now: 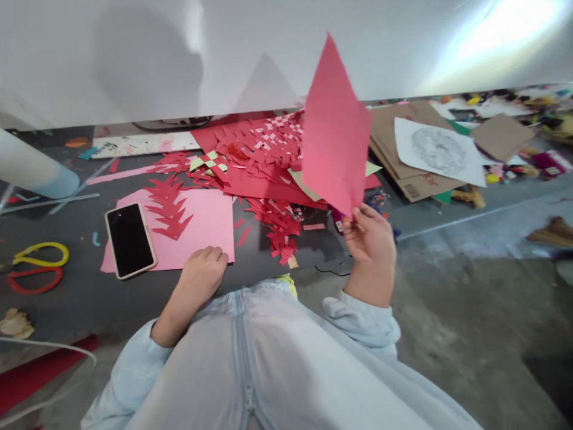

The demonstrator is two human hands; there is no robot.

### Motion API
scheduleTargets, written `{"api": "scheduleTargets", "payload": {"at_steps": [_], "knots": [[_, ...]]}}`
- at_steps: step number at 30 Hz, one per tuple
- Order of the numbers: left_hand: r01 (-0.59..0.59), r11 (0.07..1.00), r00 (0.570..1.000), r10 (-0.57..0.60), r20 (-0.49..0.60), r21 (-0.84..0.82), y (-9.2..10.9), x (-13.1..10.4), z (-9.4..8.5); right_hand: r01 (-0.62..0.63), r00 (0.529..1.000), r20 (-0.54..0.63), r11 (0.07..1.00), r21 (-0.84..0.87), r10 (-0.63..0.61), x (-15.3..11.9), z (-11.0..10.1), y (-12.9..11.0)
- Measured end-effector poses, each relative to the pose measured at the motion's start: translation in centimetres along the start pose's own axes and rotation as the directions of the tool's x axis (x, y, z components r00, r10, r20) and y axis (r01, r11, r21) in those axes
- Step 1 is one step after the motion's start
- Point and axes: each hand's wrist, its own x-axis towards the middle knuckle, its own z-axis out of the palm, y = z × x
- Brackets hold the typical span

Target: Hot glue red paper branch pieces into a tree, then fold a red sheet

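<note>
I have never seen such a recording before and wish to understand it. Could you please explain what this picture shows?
There is no robot here: a person works with two bare hands. The single picture comes from a camera worn on the head, looking forward and down, so the pale jacket is the wearer's own. The right hand holds up a sheet of red paper by its lower corner. The left hand rests at the edge of a pink sheet. On that sheet lie a phone and some folded red pieces. Scissors lie at the left, many red scraps in the middle, and cardboard with a drawing at the right.
</note>
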Motion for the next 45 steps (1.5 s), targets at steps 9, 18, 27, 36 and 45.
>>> {"api": "scheduleTargets", "payload": {"at_steps": [9, 18, 27, 36, 45], "knots": [[-0.204, 0.978, 0.958, 0.192, -0.212, -0.033, 1.0, 0.4, -2.5, -0.126, 0.921, 0.339, 0.970, -0.208, 0.192, -2.6, 6.1, 3.3], [-0.260, 0.964, 0.872, 0.262, -0.414, 0.063, 1.5, 1.2, -4.1, -0.125, 0.846, 0.423, 0.892, -0.434, 0.324, -3.4, 7.8, 5.0], [-0.178, 0.982, 0.944, 0.189, -0.270, 0.065, 1.8, 1.9, -2.8, -0.133, 0.824, 0.430, 0.863, -0.487, 0.370, -3.1, 6.8, 4.9], [-0.045, 0.995, 0.984, 0.060, -0.170, 0.088, 2.1, 2.2, -1.5, -0.136, 0.756, 0.502, 0.850, -0.509, 0.421, -3.3, 5.6, 4.8], [0.011, 0.991, 0.993, 0.004, -0.115, 0.133, 4.7, 0.1, -1.6, -0.069, 0.730, 0.561, 0.858, -0.508, 0.390, -4.6, 4.0, 5.8]]}}
